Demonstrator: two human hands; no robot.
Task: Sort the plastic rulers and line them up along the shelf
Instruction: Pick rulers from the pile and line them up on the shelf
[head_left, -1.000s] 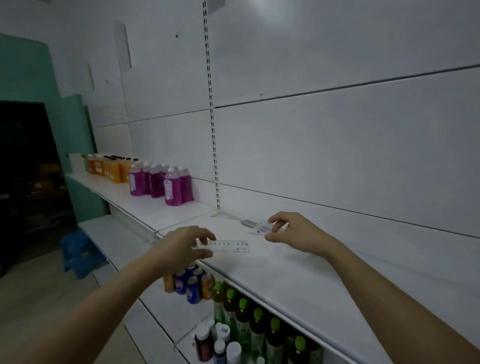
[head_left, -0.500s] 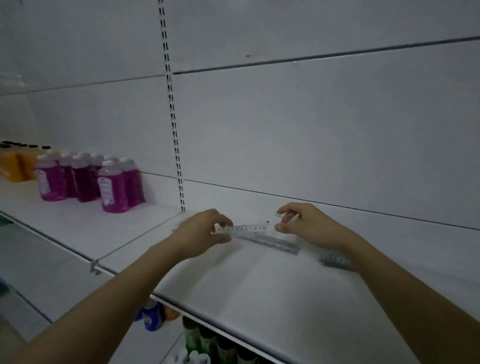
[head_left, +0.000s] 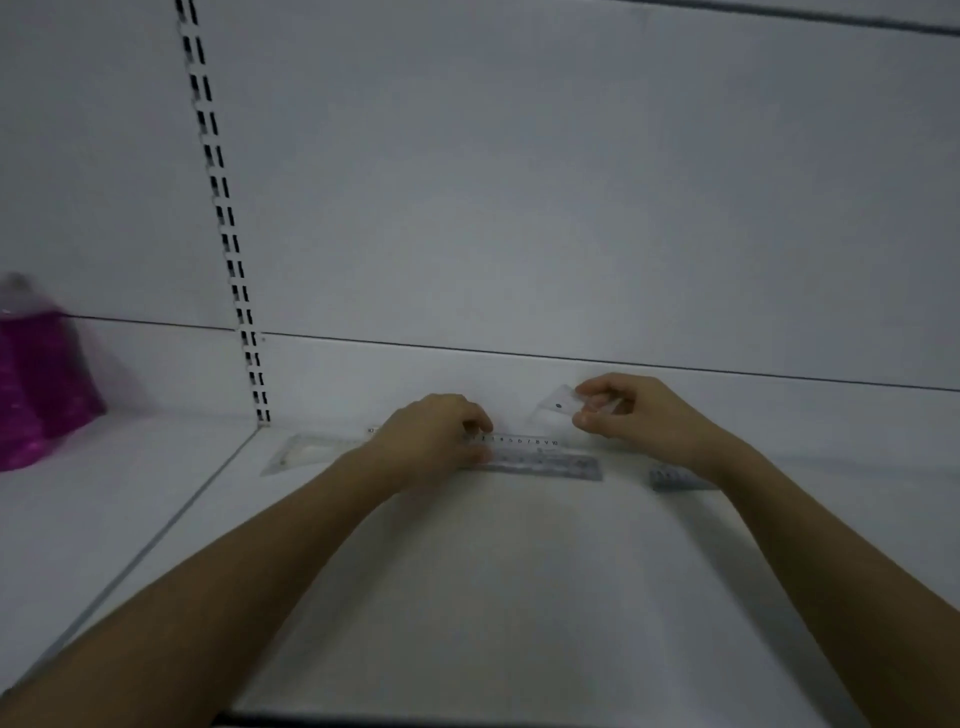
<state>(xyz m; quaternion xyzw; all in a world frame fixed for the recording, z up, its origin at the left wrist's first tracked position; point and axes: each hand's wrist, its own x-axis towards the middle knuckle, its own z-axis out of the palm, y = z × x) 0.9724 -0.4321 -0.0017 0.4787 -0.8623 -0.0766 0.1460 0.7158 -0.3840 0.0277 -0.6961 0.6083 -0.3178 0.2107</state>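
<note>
Pinching a clear plastic ruler (head_left: 524, 442) near the white shelf's (head_left: 467, 597) back edge, left hand (head_left: 434, 439); right hand (head_left: 631, 410) grips a small clear ruler piece (head_left: 558, 406).

clear ruler (head_left: 524, 442) shows printed scale numerals up to 10; nothing else is legible.

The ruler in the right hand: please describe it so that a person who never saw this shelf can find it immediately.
Start at the slotted upright on the back wall and move right along the white shelf, past the left hand. The right hand pinches a small clear ruler. It alone is lifted off the shelf and tilted; the other rulers lie flat.
</note>
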